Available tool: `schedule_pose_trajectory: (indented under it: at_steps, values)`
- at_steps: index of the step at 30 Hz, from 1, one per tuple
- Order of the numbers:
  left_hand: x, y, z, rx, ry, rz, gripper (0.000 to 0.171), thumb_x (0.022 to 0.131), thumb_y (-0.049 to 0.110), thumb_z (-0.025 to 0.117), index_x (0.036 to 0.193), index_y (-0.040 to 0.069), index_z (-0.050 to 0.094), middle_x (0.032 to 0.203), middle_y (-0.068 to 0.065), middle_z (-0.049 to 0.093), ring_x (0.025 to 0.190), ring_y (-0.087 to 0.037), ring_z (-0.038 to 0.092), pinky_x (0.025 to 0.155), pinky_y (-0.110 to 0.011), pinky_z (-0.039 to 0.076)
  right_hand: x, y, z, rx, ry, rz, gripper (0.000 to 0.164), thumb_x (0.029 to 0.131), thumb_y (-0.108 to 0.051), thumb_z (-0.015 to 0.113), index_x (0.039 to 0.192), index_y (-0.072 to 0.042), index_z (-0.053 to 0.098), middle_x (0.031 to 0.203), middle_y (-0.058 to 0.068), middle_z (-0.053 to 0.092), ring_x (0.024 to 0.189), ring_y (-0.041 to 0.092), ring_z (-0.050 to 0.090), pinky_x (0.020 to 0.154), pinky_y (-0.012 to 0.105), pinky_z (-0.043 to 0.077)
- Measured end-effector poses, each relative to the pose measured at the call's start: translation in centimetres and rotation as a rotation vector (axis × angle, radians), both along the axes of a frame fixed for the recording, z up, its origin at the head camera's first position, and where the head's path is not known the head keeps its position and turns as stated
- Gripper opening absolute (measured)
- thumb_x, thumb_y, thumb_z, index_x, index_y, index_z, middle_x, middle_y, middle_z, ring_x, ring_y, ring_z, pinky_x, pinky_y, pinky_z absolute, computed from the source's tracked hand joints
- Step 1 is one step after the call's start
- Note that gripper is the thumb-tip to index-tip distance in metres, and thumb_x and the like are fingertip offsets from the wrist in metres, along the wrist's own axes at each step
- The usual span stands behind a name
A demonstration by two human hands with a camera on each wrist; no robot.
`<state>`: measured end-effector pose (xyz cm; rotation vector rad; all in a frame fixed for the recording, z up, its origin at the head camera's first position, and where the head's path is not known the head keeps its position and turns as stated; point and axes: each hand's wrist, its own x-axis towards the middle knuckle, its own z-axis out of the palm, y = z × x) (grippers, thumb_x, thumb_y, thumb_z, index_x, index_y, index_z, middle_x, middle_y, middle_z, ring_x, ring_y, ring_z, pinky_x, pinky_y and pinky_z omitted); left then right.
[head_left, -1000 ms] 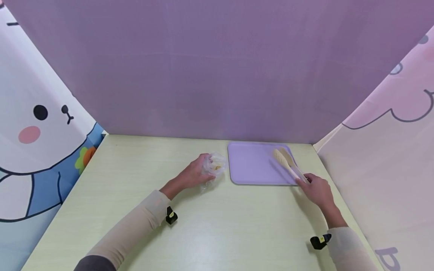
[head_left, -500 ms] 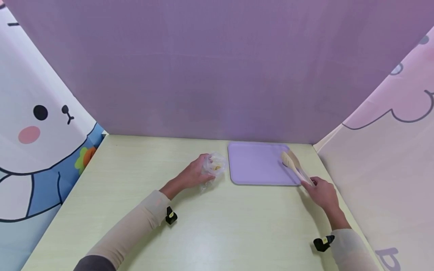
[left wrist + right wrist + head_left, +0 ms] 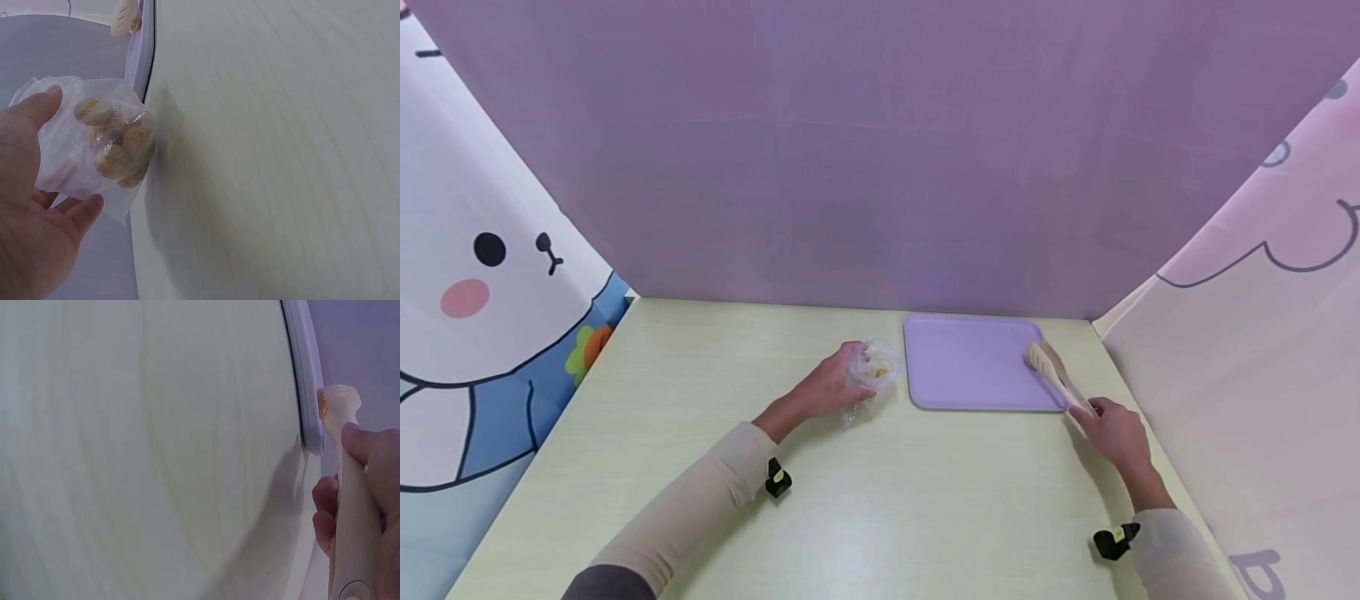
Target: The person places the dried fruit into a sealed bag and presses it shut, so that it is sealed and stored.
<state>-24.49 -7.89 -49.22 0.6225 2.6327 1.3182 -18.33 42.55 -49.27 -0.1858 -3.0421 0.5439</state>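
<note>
Beige tongs [image 3: 359, 519] are clamped in the right hand [image 3: 1112, 431] I'm watching, thumb on the upper arm, fingers curled round below. At their tips a brown patch [image 3: 322, 404] shows, too small for me to identify. The left hand [image 3: 833, 385] holds a clear plastic bag [image 3: 69, 134] of rounded brown pieces [image 3: 114, 161] between thumb and fingers; I cannot tell whether it touches the pale table [image 3: 887, 492]. Farther off, just right of the bag, lies a lilac tray [image 3: 962, 367], the tongs' tips at its right edge. Behind it I see a purple wall [image 3: 880, 167].
</note>
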Motion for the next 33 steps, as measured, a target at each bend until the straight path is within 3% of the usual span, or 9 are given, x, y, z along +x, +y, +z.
schedule_pose_trajectory:
  at_steps: [33]
  values:
    - [-0.32,-0.01,-0.04,0.021,0.022,-0.018,0.082,0.087,0.028,0.08,0.152,0.009,0.033,0.128,-0.01,0.06,0.109,-0.023,0.06,0.093,-0.044,0.053,-0.23,-0.69,0.01,-0.021,0.062,0.026,0.047,0.099,-0.043,0.064,0.116,0.0,0.07,0.072,0.004,0.068,0.06,0.018,0.053,0.052,0.031,0.039]
